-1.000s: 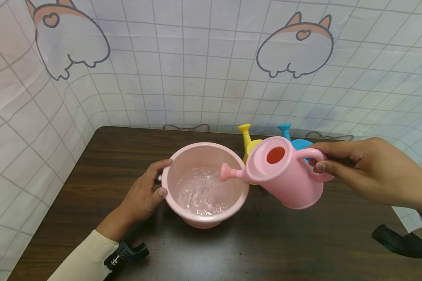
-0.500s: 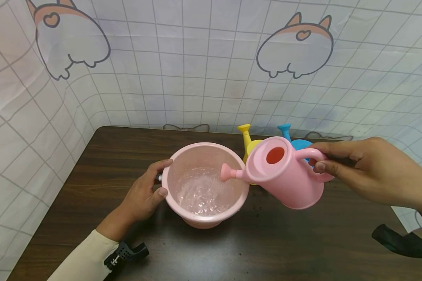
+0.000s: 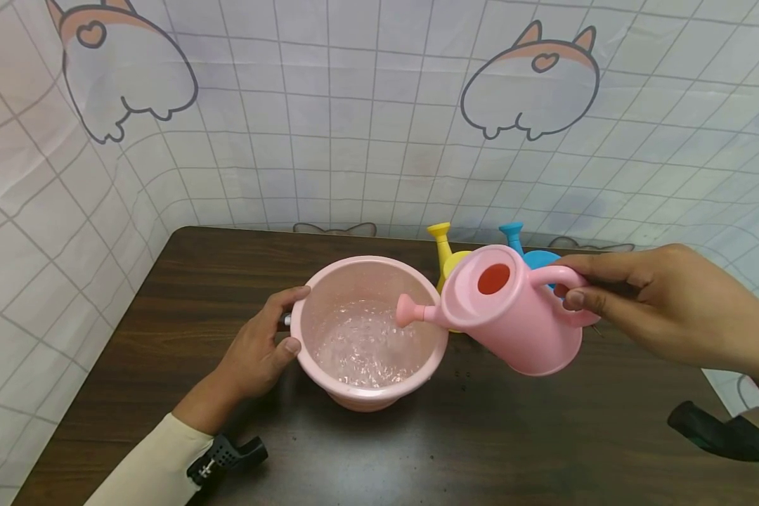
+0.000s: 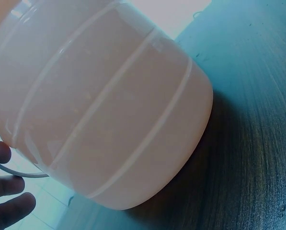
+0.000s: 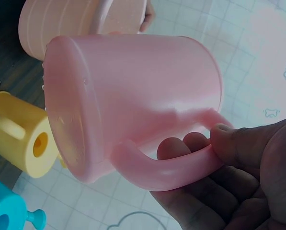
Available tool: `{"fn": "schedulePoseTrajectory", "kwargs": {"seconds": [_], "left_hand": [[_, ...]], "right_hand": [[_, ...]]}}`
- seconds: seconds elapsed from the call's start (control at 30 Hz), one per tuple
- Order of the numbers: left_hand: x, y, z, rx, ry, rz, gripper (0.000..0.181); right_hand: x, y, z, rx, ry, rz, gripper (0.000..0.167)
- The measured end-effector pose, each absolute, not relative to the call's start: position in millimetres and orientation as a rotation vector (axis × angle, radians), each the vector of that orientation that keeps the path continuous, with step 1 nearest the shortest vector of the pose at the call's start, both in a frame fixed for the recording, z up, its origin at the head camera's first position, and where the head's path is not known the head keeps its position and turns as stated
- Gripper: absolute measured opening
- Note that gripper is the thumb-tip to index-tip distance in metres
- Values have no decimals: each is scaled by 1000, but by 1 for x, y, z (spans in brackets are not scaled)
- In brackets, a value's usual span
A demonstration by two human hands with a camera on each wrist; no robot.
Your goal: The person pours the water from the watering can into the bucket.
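Note:
A pink bucket [image 3: 363,403] with rippling water inside stands on the dark wooden table [image 3: 228,267]. My left hand [image 3: 262,341] grips its rim at the left, thumb and index finger on the edge. Other fingertips show beside its thin handle wire [image 4: 28,175] in the left wrist view. A pink watering can [image 3: 512,316], tilted toward the bucket, hangs from my right hand [image 3: 670,309]. Fingers and thumb curl round the can's handle [image 5: 176,170] in the right wrist view. The can's sprinkler head [image 3: 407,310] is over the bucket's right side.
Behind the pink can stand a yellow watering can [image 3: 444,246] and a blue one [image 3: 512,235], both partly hidden. A white gridded curtain [image 3: 354,126] with cartoon animals closes in the table's back and sides. Small drops dot the tabletop.
The ripples on the water in the bucket have shifted. Hands, bucket and pink watering can stay almost where they were.

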State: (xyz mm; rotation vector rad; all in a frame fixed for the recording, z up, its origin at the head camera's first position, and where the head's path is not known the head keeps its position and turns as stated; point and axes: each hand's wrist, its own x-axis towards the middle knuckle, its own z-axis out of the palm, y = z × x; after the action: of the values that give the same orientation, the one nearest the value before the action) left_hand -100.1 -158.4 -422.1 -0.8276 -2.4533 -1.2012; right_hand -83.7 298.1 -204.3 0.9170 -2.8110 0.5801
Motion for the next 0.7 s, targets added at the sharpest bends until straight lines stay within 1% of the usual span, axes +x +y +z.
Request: {"fn": "schedulePoseTrajectory", "kwargs": {"seconds": [0.4, 0.7], "left_hand": [[-100, -158, -422, -818, -2465, -1201, 73], [-99, -158, -422, -811, -2470, -1201, 72]], "right_hand": [[-85, 298, -203, 969, -2802, 569, 37], [-86, 299, -203, 956, -2824, 603, 37]]}}
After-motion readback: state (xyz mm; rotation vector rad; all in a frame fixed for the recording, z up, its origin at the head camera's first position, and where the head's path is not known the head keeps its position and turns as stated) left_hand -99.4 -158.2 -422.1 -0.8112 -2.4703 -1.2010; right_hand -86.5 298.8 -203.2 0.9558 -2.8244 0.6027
